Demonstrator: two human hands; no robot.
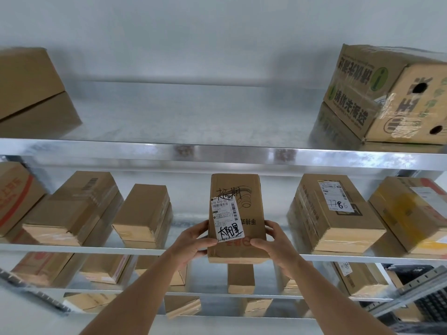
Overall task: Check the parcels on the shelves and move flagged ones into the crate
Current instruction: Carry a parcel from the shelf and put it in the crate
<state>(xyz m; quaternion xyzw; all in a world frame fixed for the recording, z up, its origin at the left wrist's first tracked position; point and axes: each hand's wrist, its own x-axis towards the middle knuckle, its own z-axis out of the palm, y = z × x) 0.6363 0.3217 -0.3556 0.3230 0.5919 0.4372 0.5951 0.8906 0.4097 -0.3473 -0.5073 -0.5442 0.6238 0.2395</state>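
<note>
A narrow brown cardboard parcel (244, 209) with a white shipping label and black handwriting sits tilted at the front edge of the second metal shelf (96, 250). My left hand (193, 240) grips its lower left side, thumb on the label. My right hand (275, 243) grips its lower right side, thumb on the top face. The parcel's near end sticks out past the shelf edge. A dark plastic crate (425, 301) shows at the lower right.
Several brown parcels flank the held one on the same shelf, such as a labelled box (336, 213) to the right and a plain box (145, 213) to the left. The top shelf (217, 151) holds a printed carton (387, 93) at right. Lower shelves hold more parcels.
</note>
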